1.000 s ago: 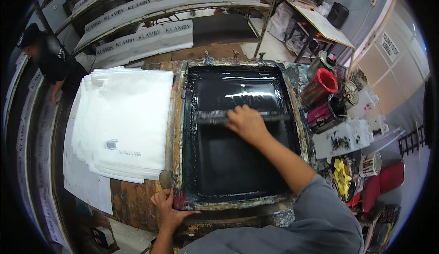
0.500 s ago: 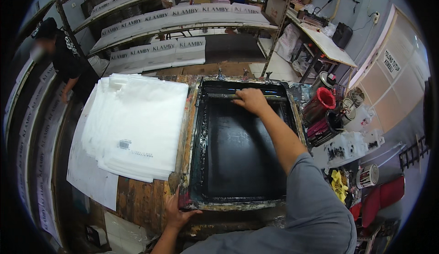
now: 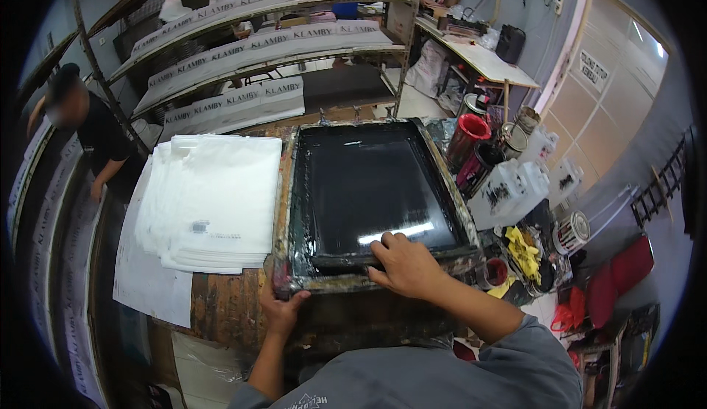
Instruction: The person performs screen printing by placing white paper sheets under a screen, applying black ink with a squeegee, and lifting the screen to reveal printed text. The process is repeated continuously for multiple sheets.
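- Right hand (image 3: 410, 267): fingers curled over the squeegee (image 3: 345, 264), gripping it from above; its undersides and the covered part of the bar are out of sight behind the knuckles.
- Squeegee: dark bar lying across the near end of the screen frame (image 3: 283, 210), directly under the right hand. Black on black; its edge is hard to separate from the ink, and the blade contact line cannot be made out.
- Left hand (image 3: 283, 309): grasping the near left corner of the screen frame, thumb toward the near rim. Fingers partly concealed by the corner.
- Screen frame: between and beyond both hands, to the right of the stack of white sheets (image 3: 221, 203). Dark shadow beneath the near rim; cannot tell whether that edge rests on the tabletop (image 3: 228, 302) or is raised.
- Black mesh (image 3: 361, 180): glossy, with a bright reflection just beyond the right hand that masks surface detail. Whatever lies underneath is hidden.
- Clamps (image 3: 357, 113) at the far rim: small, their lower parts indistinct.
- Red-rimmed can (image 3: 470, 130) and white jugs (image 3: 508, 191) right of the frame, overlapping one another; contents of the jugs unclear.
- Co-worker (image 3: 107, 133) at left: face blurred, lower body hidden.
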`<state>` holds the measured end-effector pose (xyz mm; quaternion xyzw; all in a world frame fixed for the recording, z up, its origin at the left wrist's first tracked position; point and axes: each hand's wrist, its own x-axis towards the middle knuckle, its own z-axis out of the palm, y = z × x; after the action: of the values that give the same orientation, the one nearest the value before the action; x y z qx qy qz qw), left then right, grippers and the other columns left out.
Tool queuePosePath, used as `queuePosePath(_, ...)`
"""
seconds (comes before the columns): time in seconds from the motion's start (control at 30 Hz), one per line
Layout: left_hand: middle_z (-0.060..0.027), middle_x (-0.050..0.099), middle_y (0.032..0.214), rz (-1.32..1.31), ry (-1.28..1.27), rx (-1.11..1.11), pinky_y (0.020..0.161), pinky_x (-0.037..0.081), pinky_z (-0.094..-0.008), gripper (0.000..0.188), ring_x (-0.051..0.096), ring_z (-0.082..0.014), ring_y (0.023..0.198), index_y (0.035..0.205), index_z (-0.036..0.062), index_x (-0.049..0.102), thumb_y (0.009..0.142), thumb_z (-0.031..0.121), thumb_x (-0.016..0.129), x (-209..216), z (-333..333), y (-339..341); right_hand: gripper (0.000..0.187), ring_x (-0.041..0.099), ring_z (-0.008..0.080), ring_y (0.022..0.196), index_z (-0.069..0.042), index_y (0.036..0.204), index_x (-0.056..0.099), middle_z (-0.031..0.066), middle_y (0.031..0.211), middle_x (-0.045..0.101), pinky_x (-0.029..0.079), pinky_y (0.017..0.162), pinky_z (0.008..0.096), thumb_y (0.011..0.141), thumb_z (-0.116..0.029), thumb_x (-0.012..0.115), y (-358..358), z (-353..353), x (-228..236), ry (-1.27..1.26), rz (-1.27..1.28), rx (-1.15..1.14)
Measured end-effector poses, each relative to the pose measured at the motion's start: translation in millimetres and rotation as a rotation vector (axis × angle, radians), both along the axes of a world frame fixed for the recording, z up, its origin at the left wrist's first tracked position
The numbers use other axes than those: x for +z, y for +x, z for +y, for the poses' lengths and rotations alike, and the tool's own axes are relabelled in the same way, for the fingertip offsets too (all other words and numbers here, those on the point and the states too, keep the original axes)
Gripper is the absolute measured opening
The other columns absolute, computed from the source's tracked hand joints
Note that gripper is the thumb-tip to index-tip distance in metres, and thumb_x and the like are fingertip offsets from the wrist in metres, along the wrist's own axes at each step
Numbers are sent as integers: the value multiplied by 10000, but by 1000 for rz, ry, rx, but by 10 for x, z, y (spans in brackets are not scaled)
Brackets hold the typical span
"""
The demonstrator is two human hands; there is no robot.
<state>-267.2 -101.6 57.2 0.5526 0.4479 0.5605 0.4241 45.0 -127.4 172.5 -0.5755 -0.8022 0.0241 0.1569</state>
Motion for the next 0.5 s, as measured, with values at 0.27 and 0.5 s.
queuePosePath(0.27,-108,636,1302,-155,411,172,1044,503,-364,867,604,-182,1168,1637,-45,378,1023,409,788,1224,879,465,317,597,316,924,-79,939,611,120,890,583,397,931,507,883,-380,693,-21,684,1436,504,-75,-111)
queuePosePath(0.5,-89,697,1096,164,133,13,788,549,-305,211,678,-145,871,1125,-4,667,1083,200,707,267,2576,715,488,680,371,764,-10,789,736,190,736,692,471,840,492,979,-442,610,168,1437,2069,653,-4,-97)
